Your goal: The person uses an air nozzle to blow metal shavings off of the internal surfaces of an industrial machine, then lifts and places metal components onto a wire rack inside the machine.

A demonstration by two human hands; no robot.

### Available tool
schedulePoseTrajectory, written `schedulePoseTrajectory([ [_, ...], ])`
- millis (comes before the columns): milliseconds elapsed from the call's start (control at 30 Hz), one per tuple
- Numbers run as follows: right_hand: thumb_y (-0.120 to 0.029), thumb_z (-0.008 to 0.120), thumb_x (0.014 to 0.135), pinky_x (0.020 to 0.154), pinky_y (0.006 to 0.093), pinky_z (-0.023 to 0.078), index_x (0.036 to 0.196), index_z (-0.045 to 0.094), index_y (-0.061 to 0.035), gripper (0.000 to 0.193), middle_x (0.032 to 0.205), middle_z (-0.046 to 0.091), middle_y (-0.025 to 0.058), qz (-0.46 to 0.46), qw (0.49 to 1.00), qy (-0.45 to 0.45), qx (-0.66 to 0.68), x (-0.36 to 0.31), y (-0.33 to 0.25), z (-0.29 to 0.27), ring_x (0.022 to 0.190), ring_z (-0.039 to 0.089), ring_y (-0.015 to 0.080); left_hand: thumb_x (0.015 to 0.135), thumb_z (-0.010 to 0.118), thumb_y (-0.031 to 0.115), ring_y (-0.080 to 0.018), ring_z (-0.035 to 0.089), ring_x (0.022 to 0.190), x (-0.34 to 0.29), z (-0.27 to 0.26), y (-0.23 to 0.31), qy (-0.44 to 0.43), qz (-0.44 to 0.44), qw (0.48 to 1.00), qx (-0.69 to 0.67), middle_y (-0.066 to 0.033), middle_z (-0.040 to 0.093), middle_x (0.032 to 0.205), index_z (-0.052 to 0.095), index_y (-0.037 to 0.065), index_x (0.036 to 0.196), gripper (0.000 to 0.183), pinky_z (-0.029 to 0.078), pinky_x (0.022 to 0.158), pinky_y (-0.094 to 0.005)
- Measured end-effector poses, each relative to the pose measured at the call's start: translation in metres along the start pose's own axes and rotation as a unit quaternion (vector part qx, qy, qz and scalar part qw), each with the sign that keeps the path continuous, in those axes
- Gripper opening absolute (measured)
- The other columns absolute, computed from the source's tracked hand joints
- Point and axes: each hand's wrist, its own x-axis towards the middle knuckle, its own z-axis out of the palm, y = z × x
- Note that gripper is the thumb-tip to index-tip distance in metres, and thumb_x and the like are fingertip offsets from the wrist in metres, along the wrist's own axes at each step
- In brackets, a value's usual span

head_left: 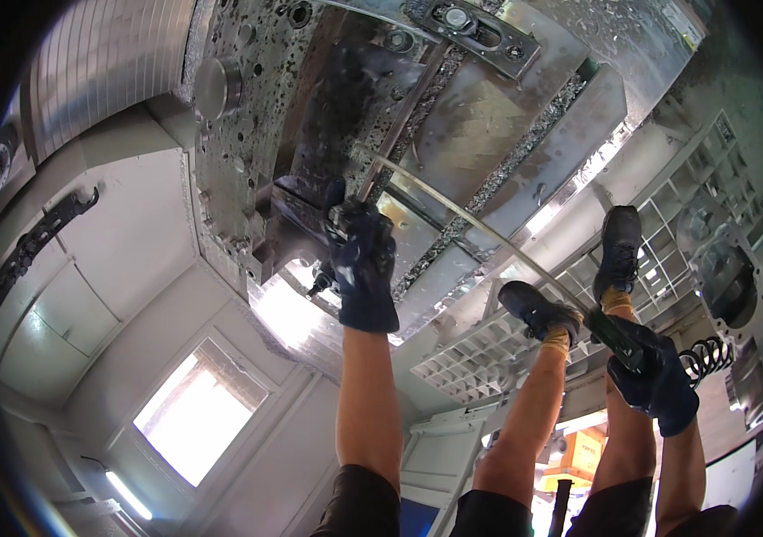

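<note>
My right hand (659,371), in a dark glove, is closed round the black handle of an air blow gun (616,340). The gun's long thin metal tube slants up and left, its tip over the dark, wet face of a metal fixture (252,134). My left hand (364,259), gloved too, is up against a dark metal block (296,208) at the fixture's lower edge. Its fingers look curled, but what they hold is hidden. The slotted machine table (480,125) beside it has metal chips packed in its grooves.
A bolted clamp plate (480,34) sits at the table's top edge. A black coiled hose (708,358) hangs beside my right hand. My shoes (538,309) are near a pale grid (462,362). White enclosure walls with a bright window (201,413) stand at left.
</note>
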Motion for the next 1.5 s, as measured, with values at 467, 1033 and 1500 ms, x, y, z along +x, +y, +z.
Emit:
schedulePoseTrajectory([
  [467, -0.002, 0.070, 0.074, 0.077, 0.0259, 0.049, 0.120, 0.059, -0.0025, 0.047, 0.102, 0.068, 0.0111, 0.046, 0.991, -0.056, -0.111, -0.006, -0.027, -0.009, 0.085, 0.063, 0.0125, 0.080, 0.065, 0.004, -0.0243, 0.063, 0.096, 0.006, 0.045, -0.006, -0.024, 0.007, 0.999, -0.029, -0.0132, 0.057, 0.118, 0.028, 0.009, 0.145, 0.075, 0.058, 0.072, -0.0305],
  [1033, -0.003, 0.069, 0.078, 0.051, 0.0252, 0.046, 0.110, 0.058, -0.0045, 0.034, 0.075, 0.060, 0.0045, 0.087, 0.989, 0.040, -0.115, -0.037, 0.031, -0.015, 0.058, 0.058, 0.0129, 0.091, 0.052, 0.005, -0.0094, 0.060, 0.080, 0.017, 0.006, -0.021, 0.074, -0.002, 0.992, 0.106, -0.0043, 0.063, 0.100, 0.060, 0.004, 0.110, 0.020, 0.049, 0.062, -0.0219],
  [1500, -0.008, 0.068, 0.083, 0.045, 0.0237, 0.042, 0.098, 0.059, -0.0055, 0.018, 0.067, 0.061, 0.0022, 0.174, 0.970, 0.146, 0.088, -0.038, 0.018, -0.019, 0.051, 0.055, 0.0102, 0.079, 0.069, 0.002, -0.0128, 0.059, 0.084, 0.031, 0.096, -0.081, 0.260, 0.050, 0.806, 0.530, -0.0045, 0.062, 0.094, 0.057, 0.006, 0.110, 0.034, 0.050, 0.074, -0.0258],
])
